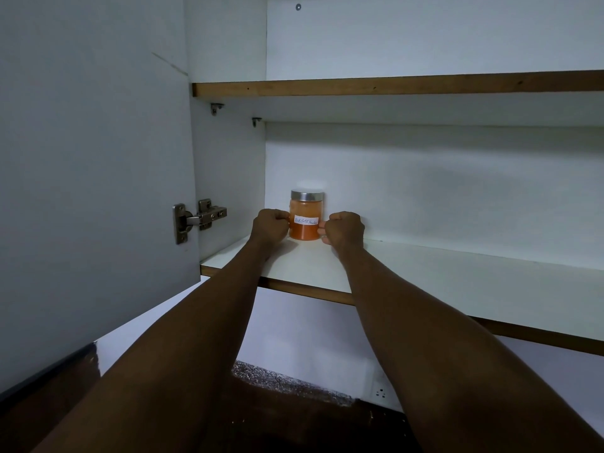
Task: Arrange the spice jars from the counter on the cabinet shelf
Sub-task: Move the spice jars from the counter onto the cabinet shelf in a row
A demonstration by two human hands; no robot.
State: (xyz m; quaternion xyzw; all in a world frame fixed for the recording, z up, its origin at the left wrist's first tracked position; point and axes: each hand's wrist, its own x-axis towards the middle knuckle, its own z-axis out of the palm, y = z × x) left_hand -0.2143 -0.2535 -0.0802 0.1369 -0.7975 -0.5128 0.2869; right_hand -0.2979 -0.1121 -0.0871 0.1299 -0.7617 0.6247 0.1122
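Observation:
A glass spice jar (305, 215) of orange-red powder, with a silver lid and a handwritten white label, stands upright at the back left of the lower cabinet shelf (425, 276). My left hand (269, 223) presses against the jar's left side with fingers curled. My right hand (344, 228) touches its right side, fingertips on the glass. Both arms reach up from below. The jar rests on the shelf between the two hands.
The open cabinet door (98, 158) with its metal hinge (199, 217) hangs at the left. An upper shelf (392, 85) runs above. The lower shelf stretches white to the right of the jar. A dark granite counter (277, 380) lies below.

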